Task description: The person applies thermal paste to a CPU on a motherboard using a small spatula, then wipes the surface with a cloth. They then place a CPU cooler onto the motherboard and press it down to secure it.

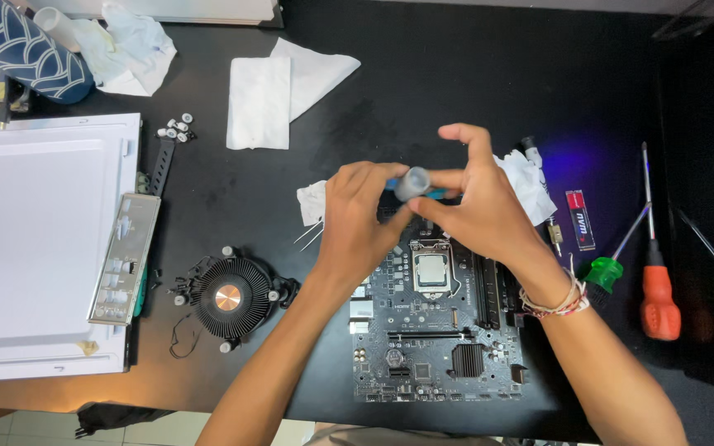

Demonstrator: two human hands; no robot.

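Both hands, left hand (361, 211) and right hand (477, 202), are closed on a small grey tube (412, 183) held above the motherboard (435, 330), best kept steady and centred over the bare processor (431, 270) beside the cooler fan (229, 297).

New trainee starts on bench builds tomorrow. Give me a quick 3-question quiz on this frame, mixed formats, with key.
1. True or false: the round cooler fan is mounted on the motherboard.
2. Multiple choice: the orange-handled screwdriver lies A) left of the board, B) right of the board, C) on the white panel.
3. Fill in: the left hand and right hand both grip a small grey ____ above the bare processor.

Key
1. False: it lies on the black table, left of the board.
2. B
3. tube
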